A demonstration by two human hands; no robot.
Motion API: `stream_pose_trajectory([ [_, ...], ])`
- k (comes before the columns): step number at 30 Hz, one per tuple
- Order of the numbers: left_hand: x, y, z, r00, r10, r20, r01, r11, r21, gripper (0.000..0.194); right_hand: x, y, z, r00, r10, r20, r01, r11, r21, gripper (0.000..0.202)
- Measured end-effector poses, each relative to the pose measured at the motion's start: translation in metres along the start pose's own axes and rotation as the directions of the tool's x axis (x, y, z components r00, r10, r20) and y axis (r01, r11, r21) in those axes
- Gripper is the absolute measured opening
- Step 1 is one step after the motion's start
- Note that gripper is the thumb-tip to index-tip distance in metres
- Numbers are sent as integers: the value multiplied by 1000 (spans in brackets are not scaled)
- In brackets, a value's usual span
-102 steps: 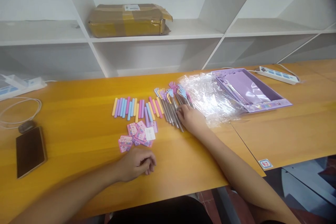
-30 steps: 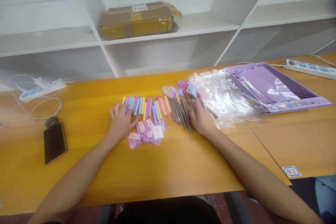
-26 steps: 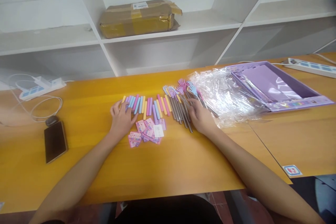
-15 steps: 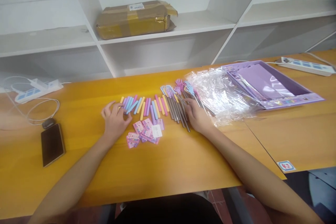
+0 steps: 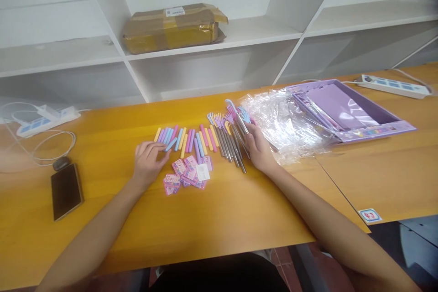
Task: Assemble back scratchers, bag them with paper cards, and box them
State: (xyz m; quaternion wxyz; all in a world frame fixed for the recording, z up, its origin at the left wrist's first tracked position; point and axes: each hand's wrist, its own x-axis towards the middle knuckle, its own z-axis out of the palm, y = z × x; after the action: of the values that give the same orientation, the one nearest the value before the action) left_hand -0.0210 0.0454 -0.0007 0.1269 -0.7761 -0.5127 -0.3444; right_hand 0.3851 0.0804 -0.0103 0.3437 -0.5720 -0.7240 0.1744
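Note:
My left hand (image 5: 148,162) is at the left end of a row of pastel tubes (image 5: 190,140), with fingertips and thumb closed around the near end of a slanted blue tube (image 5: 171,144). My right hand (image 5: 259,149) grips the metal rod of a back scratcher (image 5: 242,124), its blue claw head raised and pointing up and left. Beside that hand several more back scratchers (image 5: 230,143) lie side by side, hand-shaped heads away from me in blue, purple, yellow and pink. Small pink printed cards (image 5: 189,171) are piled in front of the tubes, with a white card (image 5: 203,172) on top.
Crumpled clear plastic bags (image 5: 287,123) lie right of the scratchers, against an open purple box (image 5: 372,123). A phone (image 5: 66,191) and a power strip (image 5: 48,121) with white cables are at left. Another power strip (image 5: 393,86) stands at right. A taped carton (image 5: 171,29) sits on the shelf.
My right hand has lifted a blue-headed back scratcher and tilted it upward. My left fingers have drawn together and closed on the slanted blue tube. The view has shifted slightly.

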Motion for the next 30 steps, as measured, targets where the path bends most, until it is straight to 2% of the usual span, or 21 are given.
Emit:
stream_pose_trajectory([
  [3, -2, -2, 0, 1000, -13, 13, 14, 998, -63, 10, 0, -8, -2, 999, 46, 1, -46, 996, 78, 62],
  [8, -7, -1, 1, 998, -67, 18, 68, 992, -105, 19, -2, -18, -2, 992, 105, 66, -118, 956, 267, 66],
  [11, -7, 1, 1, 994, -112, 5, 111, 983, -146, 23, -1, -17, 1, 992, 82, 100, -114, 924, 365, 68],
  [15, -7, 1, -1, 976, -211, -53, 196, 958, -211, 24, 3, -13, 2, 989, 17, 150, -83, 893, 442, 68],
  [19, -12, 2, -2, 975, -185, -124, 147, 953, -267, 20, 3, -9, 2, 988, 53, 143, -122, 840, 528, 63],
  [22, -16, 7, -1, 981, -125, -147, 74, 947, -311, 19, 3, -2, 4, 990, 57, 129, -128, 744, 656, 54],
  [26, -20, 22, 3, 987, -37, -158, -25, 927, -374, 17, 1, 3, 9, 990, 51, 131, -137, 545, 827, 31],
  [28, -22, 30, 2, 988, -7, -153, -56, 912, -407, 17, -1, -3, 9, 982, 45, 186, -186, 447, 875, 24],
  [30, -25, 38, 1, 990, 11, -140, -72, 896, -439, 18, -4, -15, 9, 963, 41, 268, -265, 342, 901, 26],
])
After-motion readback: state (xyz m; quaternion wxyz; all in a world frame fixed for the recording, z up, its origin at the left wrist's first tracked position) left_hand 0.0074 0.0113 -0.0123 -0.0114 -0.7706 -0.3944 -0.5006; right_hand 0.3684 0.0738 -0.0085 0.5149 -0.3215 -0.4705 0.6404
